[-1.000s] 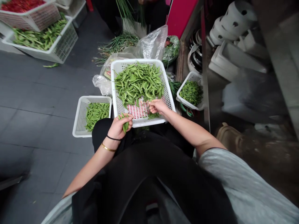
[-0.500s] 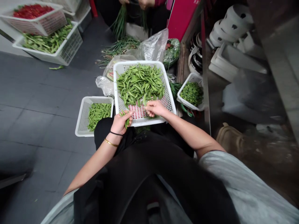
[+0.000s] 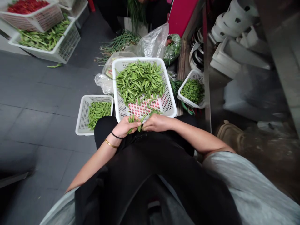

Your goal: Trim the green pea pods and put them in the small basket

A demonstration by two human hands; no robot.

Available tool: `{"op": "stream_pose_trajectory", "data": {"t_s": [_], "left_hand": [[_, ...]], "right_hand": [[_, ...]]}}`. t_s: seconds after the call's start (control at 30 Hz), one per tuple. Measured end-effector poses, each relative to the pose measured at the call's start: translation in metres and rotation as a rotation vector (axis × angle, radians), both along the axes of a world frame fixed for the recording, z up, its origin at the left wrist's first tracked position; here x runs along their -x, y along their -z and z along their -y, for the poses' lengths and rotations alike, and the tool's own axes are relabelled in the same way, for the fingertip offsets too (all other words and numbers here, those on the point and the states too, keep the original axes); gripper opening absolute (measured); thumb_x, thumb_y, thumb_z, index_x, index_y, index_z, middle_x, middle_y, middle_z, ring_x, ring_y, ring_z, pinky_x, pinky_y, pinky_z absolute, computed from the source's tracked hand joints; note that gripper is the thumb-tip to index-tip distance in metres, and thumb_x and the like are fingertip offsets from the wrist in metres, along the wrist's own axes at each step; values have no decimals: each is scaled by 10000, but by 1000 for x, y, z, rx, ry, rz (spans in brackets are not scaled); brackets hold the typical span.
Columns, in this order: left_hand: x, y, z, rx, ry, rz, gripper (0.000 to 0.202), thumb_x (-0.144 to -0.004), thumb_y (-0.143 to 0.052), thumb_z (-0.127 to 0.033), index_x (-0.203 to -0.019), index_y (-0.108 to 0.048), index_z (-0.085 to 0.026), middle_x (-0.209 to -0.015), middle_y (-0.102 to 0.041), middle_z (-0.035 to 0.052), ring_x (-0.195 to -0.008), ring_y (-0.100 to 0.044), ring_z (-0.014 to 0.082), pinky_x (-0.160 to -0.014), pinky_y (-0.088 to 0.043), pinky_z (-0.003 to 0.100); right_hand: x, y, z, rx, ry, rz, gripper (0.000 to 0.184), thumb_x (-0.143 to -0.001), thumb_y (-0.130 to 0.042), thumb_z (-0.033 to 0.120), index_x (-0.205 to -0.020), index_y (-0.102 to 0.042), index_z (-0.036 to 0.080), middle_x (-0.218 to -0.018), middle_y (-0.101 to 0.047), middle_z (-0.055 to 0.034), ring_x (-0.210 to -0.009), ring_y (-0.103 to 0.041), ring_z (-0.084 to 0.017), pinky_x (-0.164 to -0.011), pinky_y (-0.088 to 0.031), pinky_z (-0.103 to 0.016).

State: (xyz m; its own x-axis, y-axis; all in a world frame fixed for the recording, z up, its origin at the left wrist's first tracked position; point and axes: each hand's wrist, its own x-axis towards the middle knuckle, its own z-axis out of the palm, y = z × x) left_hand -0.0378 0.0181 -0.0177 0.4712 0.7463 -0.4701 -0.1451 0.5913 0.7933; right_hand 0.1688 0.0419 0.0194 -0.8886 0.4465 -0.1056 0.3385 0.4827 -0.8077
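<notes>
My left hand (image 3: 126,127) is closed around several green pea pods (image 3: 130,120) at the near edge of the big white basket (image 3: 172,104). Another pod (image 3: 141,122) sticks out between its thumb and forefinger. Close against that pod, my right hand (image 3: 156,122) is pinched shut, its fingertips at the pod's side and partly hidden. A heap of pea pods (image 3: 140,81) fills the far part of the basket. Small green trimmings (image 3: 154,111) lie in the near right corner, just beyond my right hand.
Left of my knee stands a smaller white basket (image 3: 81,117) of pods. A basket of leafy greens (image 3: 192,92) is at the right. Spring onions (image 3: 122,43) and a plastic bag (image 3: 153,42) lie beyond. Stacked baskets (image 3: 67,47) stand far left; another person sits opposite.
Both hands have drawn nearer to my body and closer together. My right hand has left the heap's edge and come to the pod in my left fingers. The other person's spring onions have shifted.
</notes>
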Motion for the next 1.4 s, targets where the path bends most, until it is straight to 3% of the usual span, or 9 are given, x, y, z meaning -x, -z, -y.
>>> {"op": "stream_pose_trajectory", "data": {"t_s": [0.13,0.23,0.43,0.57,0.7,0.83,1.07,1.23,1.4], "left_hand": [[11,-3,0,29,3,63,316,-583,-806,-294,-691,-576,-107,-545,-628,44,-302,-378,28,-288,-203,147],[15,-5,0,46,33,82,290,-594,-788,-279,-698,-578,-108,-542,-619,41,-316,-389,32,-296,-203,146],[10,-12,1,-96,144,-84,300,-649,-732,-373,-718,-575,-127,-543,-591,15,-336,-379,46,-318,-228,179],[10,-28,5,-672,211,-449,214,-702,-717,-338,-708,-619,-148,-588,-591,-1,-503,-491,86,-485,-385,208],[3,-32,12,-991,4,-513,159,-768,-677,-313,-749,-628,-164,-649,-616,5,-583,-545,104,-575,-417,224],[-13,-21,19,-764,-353,-356,192,-817,-633,-338,-779,-547,-171,-557,-556,-33,-453,-496,80,-481,-390,211],[16,-32,-11,-408,-830,35,293,-734,-690,-399,-722,-467,-211,-588,-573,-36,-453,-500,88,-405,-350,206],[35,-31,-25,-115,-639,259,216,-627,-723,-265,-737,-549,-201,-580,-527,-30,-453,-428,63,-358,-246,170],[23,-20,-20,-52,-409,291,271,-590,-725,-204,-828,-598,-185,-559,-504,-35,-476,-452,73,-370,-293,160]], "right_hand": [[-39,-11,-15,126,464,-30,326,-908,-464,354,-797,-672,128,-634,-644,-12,-555,-589,-104,-568,-442,-218],[-47,-15,-12,-142,645,-18,347,-908,-465,402,-987,-663,128,-821,-677,-66,-667,-616,-138,-622,-481,-260],[3,-8,12,-652,195,254,287,-946,-418,300,-996,-639,125,-926,-654,-130,-811,-593,-191,-668,-442,-288],[12,0,13,-512,93,154,269,-927,-441,260,-778,-624,132,-728,-641,-68,-645,-561,-139,-608,-410,-255],[17,2,16,-80,436,-215,302,-922,-459,322,-701,-585,160,-600,-610,9,-569,-566,-89,-615,-452,-212],[40,11,20,306,797,-445,342,-887,-473,440,-701,-557,166,-538,-588,26,-493,-567,-88,-534,-485,-204],[-5,23,-10,288,649,-197,303,-847,-531,415,-777,-642,142,-596,-624,12,-519,-561,-83,-564,-463,-209],[-46,39,-68,198,426,535,295,-751,-678,321,-993,-692,154,-589,-651,6,-509,-579,-114,-580,-434,-224],[-9,79,-100,-180,495,861,301,-793,-611,326,-922,-717,76,-983,-697,-195,-865,-651,-247,-704,-457,-286]]}}
